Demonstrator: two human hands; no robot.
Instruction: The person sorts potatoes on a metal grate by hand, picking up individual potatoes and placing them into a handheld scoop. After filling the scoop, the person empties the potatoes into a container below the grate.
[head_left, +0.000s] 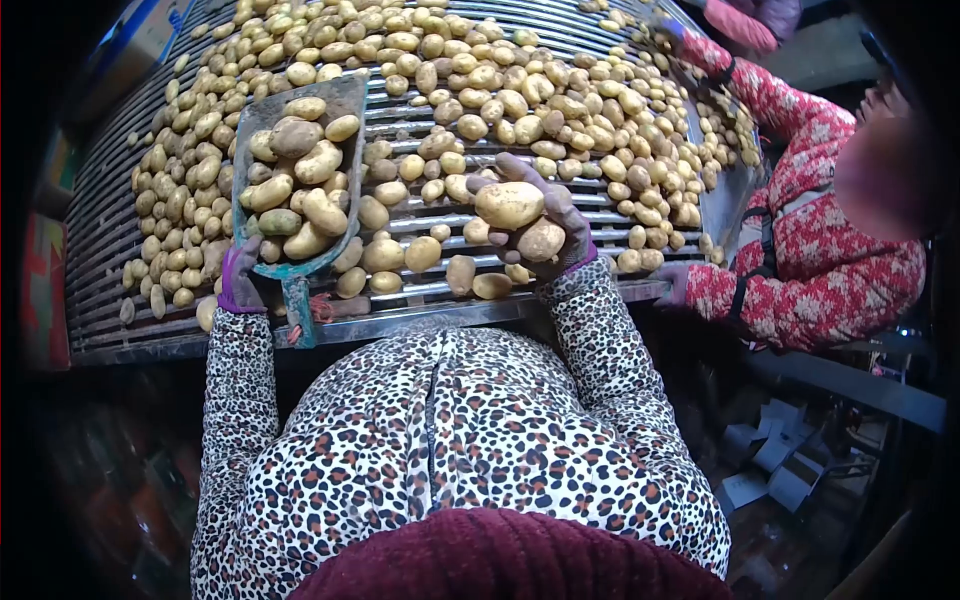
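My left hand (238, 280), in a purple glove, grips the handle of a green metal scoop (268, 120) heaped with several potatoes. The scoop rests over the slatted roller conveyor (100, 220). My right hand (555, 215), gloved too, holds two potatoes (510, 203) just above the conveyor's near edge. Loose potatoes (480, 90) cover most of the rollers beyond both hands. My arms are in leopard-print sleeves.
A person in a red flowered jacket (820, 250) stands at the right end of the conveyor, one hand (672, 283) on its near corner. The conveyor's metal front rail (400, 325) runs below my hands. Cardboard scraps (770, 460) lie on the floor at the right.
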